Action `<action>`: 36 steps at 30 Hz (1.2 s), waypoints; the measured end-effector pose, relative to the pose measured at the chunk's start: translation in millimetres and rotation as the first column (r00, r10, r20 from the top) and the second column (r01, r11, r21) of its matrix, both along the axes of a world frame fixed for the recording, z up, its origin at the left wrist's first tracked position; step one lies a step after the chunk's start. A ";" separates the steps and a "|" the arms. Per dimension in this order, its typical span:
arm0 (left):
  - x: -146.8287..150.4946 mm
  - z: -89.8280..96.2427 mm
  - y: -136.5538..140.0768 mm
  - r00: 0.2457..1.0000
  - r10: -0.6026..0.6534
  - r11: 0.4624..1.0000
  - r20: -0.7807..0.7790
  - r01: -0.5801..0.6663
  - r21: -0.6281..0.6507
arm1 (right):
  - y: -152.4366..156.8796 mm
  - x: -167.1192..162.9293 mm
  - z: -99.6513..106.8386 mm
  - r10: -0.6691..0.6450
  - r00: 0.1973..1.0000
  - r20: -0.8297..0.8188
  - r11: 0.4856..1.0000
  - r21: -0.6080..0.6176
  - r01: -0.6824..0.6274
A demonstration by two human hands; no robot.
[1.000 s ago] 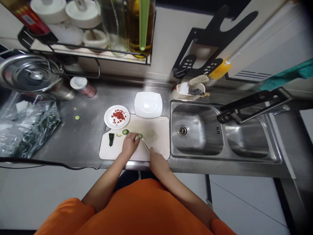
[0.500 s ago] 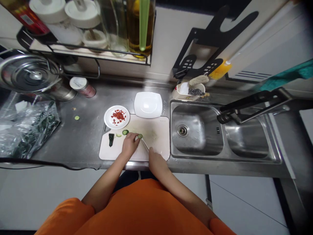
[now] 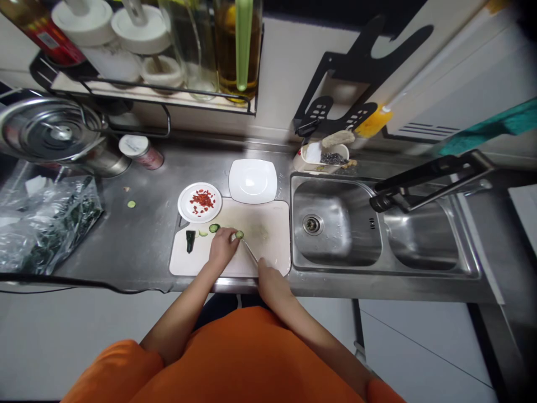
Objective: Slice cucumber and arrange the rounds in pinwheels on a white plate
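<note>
My left hand [image 3: 222,246] is closed in a pinch over the pale cutting board [image 3: 235,267], with a small cucumber slice [image 3: 239,234] at its fingertips. My right hand [image 3: 272,284] grips a knife [image 3: 250,252] near the board's front edge. The blade slants up and left, its tip at the slice; whether it touches the slice I cannot tell. Left of my left hand lie a cut cucumber round [image 3: 214,228], a thin green scrap [image 3: 203,233] and a dark green cucumber end [image 3: 190,241].
A round white plate [image 3: 183,204] with chopped red bits overlaps the board's back left corner. Behind the board stands a white rectangular dish [image 3: 252,180]. The double sink [image 3: 335,224] is at the right. At the left are a plastic bag of greens [image 3: 62,224] and a red-white can [image 3: 141,151].
My right hand and the knife have drawn slightly down and to the right. My left hand stays in place with the slice. The view has shifted a little.
</note>
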State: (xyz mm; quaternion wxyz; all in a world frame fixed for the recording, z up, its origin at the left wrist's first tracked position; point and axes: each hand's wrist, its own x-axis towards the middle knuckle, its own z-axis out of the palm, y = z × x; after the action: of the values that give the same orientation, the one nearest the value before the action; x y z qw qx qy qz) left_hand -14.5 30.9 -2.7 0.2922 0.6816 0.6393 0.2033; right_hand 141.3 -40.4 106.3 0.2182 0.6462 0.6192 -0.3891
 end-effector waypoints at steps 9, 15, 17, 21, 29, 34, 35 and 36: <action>4.6 6.1 2.6 1.000 0.005 1.000 0.030 -0.004 -0.017 | -11.1 13.0 5.3 -0.029 1.000 0.012 0.998 -0.056 0.030; 2.3 19.4 2.5 0.995 0.018 0.994 0.101 -0.007 -0.111 | -12.2 13.9 4.8 -0.034 0.999 0.006 0.997 -0.064 0.034; -6.2 25.7 5.2 0.991 0.100 0.988 0.094 -0.087 -0.130 | -12.8 14.6 3.7 -0.033 0.999 0.010 0.997 -0.066 0.033; -32.3 34.5 13.6 0.955 0.290 0.947 0.059 -0.278 -0.159 | -14.2 16.3 0.3 -0.038 0.999 0.015 0.997 -0.063 0.039; -60.7 25.6 20.7 0.953 0.289 0.952 -0.092 -0.296 -0.076 | -14.5 16.3 0.0 -0.028 1.000 0.011 0.998 -0.053 0.029; -59.8 21.9 19.6 0.967 0.195 0.980 -0.163 -0.200 -0.014 | -17.3 16.5 -1.9 -0.039 0.999 0.019 0.998 -0.040 0.040; -59.7 21.7 19.3 0.970 0.180 0.983 -0.162 -0.183 0.000 | -18.4 16.9 -2.9 -0.043 0.999 0.024 0.999 -0.031 0.044; -59.8 21.5 19.0 0.972 0.169 0.985 -0.160 -0.170 0.011 | -19.5 17.5 -4.1 -0.046 0.999 0.029 0.999 -0.023 0.047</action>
State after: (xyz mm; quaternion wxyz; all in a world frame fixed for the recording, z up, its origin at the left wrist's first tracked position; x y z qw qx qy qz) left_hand -74.3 49.9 18.8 0.2222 0.6383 0.7169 0.1711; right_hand 158.8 -59.9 102.3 0.2255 0.6632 0.5962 -0.3922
